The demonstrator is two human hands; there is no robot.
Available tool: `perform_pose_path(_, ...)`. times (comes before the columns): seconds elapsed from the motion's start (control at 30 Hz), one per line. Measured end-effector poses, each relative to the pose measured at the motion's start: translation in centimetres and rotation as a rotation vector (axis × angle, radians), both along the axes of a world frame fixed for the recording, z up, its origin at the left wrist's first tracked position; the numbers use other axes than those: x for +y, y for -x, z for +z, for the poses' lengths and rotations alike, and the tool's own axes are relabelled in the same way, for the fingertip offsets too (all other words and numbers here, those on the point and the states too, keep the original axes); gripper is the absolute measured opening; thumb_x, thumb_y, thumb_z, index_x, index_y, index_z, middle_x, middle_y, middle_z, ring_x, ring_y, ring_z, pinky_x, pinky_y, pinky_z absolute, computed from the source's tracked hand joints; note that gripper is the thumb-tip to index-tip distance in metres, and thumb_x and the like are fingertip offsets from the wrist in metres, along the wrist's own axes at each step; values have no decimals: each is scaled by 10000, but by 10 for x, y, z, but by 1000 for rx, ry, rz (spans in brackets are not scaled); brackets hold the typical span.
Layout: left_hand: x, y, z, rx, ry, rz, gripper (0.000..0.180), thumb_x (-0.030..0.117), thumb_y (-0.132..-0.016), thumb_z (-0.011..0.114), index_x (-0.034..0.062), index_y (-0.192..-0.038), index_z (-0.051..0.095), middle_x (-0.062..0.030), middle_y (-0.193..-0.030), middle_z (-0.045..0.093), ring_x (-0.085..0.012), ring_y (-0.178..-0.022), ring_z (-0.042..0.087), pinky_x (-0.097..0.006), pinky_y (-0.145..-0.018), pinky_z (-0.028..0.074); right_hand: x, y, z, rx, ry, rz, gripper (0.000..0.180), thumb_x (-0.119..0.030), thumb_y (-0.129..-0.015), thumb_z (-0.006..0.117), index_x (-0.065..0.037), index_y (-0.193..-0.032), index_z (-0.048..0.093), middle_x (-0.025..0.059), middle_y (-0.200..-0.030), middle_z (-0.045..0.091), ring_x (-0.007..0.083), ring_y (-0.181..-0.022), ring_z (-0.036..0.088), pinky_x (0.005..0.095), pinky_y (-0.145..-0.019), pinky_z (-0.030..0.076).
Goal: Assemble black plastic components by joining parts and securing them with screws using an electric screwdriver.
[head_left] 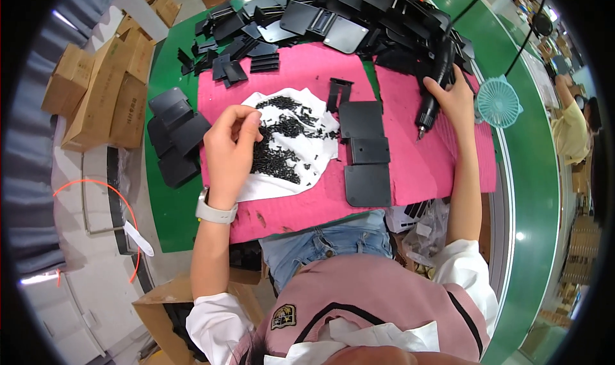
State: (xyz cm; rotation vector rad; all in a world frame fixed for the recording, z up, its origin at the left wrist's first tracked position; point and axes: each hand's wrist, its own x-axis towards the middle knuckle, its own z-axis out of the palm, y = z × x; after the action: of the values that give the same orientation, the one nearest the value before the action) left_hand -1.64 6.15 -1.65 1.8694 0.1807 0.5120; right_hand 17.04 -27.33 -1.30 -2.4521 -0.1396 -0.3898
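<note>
Many small black screws (278,162) lie in loose heaps on a white cloth (323,148). Over the left side of that cloth is my left hand (232,141), thumb and index finger pinched together; what they hold, if anything, is too small to make out. My right hand (453,99) is wrapped around a black electric screwdriver (442,67), its bit pointing down towards the pink sheet. Between my hands lies a black plastic assembly (369,150) of two flat plates joined by a narrower middle piece. Just above it rests a black bracket (338,94), apart from both hands.
Pink sheets (416,166) cover part of the green table (173,217). Black plastic parts (346,32) pile up along the far side, and several black plates (176,137) are stacked at the left. A small teal fan (498,102) stands beyond my right wrist. Cardboard boxes (102,96) sit left.
</note>
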Motion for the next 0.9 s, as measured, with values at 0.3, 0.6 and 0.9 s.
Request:
perform_pose_path(0.3,5,-11,4,44,757,-154,155,154,-942,537,9,-936,590,-17,-791,581,-75,-679,521,-207,-626,418,27,19,52,408,-1122,584,395,-145,-751,505,46,-1095,478,119,-717,568,202,-574,571,264,-516,457)
perform_pose_path(0.6,-49,-10,9,201,753,-552,219,195,-929,573,-23,-918,595,-50,-805,609,-101,-669,561,-218,-641,450,95,64,108,229,-1312,1334,550,-343,-827,520,25,-1215,392,62,-713,503,128,-542,469,283,-588,403)
perform_pose_path(0.9,-52,-5,3,140,653,-549,170,138,-895,616,-27,-931,592,-55,-831,612,-101,-731,579,-227,-679,469,99,80,103,206,-1280,1504,710,-604,-800,594,-72,-1238,427,-24,-665,489,92,-510,464,283,-622,404)
